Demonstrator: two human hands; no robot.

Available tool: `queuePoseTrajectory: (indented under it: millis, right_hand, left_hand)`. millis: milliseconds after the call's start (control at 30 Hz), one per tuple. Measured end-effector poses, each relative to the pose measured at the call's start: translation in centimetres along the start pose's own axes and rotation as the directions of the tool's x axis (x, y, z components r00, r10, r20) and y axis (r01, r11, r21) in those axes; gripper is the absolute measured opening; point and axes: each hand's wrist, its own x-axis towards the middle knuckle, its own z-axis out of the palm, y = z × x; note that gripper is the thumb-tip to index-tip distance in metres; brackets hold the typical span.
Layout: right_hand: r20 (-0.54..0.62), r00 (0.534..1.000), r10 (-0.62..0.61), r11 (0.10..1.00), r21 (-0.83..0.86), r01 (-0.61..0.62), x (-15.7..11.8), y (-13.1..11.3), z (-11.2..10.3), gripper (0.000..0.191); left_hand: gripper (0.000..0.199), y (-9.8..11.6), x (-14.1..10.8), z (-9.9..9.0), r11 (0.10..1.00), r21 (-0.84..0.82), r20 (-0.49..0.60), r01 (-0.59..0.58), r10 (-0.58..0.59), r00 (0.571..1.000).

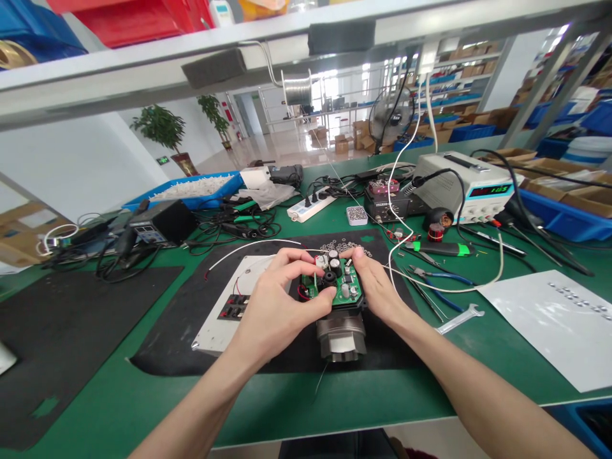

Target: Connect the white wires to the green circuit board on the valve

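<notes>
at the left, a dark mat [86, 331] lies on the green table [282, 405], with a black box with a front panel [165, 223] beyond its far edge. farther back and a little right, a blue tray [229, 186] holds many small white pieces. to the right of these, on a second black mat [176, 335], sits a pale panel [215, 331] bearing black-and-red terminals [234, 307].

the left hand [282, 293] reaches over the panel's right side; its thumb and forefinger are nearly together, pinching a black round part [329, 278] on the green circuit board [351, 294]. the board sits at the middle of the scene, atop a metal housing [342, 338] on the near part of this mat. the right hand [375, 287] is at the board's right edge, thumb against it; its other fingers are mostly hidden, so i cannot tell how far they are closed. small rings [342, 245] lie on the mat just beyond the board.

farther right are blue-handled pliers [444, 276], a wrench [461, 319] nearer, and a green-and-black tool [442, 248] farther off. a power supply [459, 185] stands far right, and a white sheet [549, 331] with small metal parts lies nearer.
</notes>
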Motion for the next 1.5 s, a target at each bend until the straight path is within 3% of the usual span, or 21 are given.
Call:
queuePoseTrajectory:
  millis: [200,600,967,1333,1500]
  right_hand:
    - [0.001,1.0,-0.003,1.0,-0.007,0.003,-0.1,0.0,-0.1,0.061]
    - [-0.019,1.0,0.019,1.0,-0.006,-0.019,-0.1,0.0,0.1,0.062]
    - [-0.03,1.0,0.009,1.0,-0.012,-0.009,-0.2,0.4,0.0,0.062]
    - [-0.029,0.999,-0.016,1.0,-0.025,0.015,-0.1,0.2,0.0,0.063]
    - [-0.035,0.999,-0.01,1.0,-0.023,0.009,-0.1,0.0,0.0,0.063]
  left_hand:
    - [0.012,0.5,-0.1,-0.4,0.999,0.048,0.022,0.01,-0.012,1.0]
    - [0.013,-0.2,-0.5,0.9,1.0,0.001,-0.092,0.003,-0.003,0.996]
    - [0.013,-0.1,-0.4,1.3,1.0,0.015,-0.115,-0.013,0.015,0.993]
    - [0.016,-0.1,-0.6,0.7,1.0,0.012,-0.069,0.003,-0.002,0.998]
    - [0.015,-0.6,-0.6,1.3,0.999,-0.034,-0.114,0.011,-0.015,0.993]
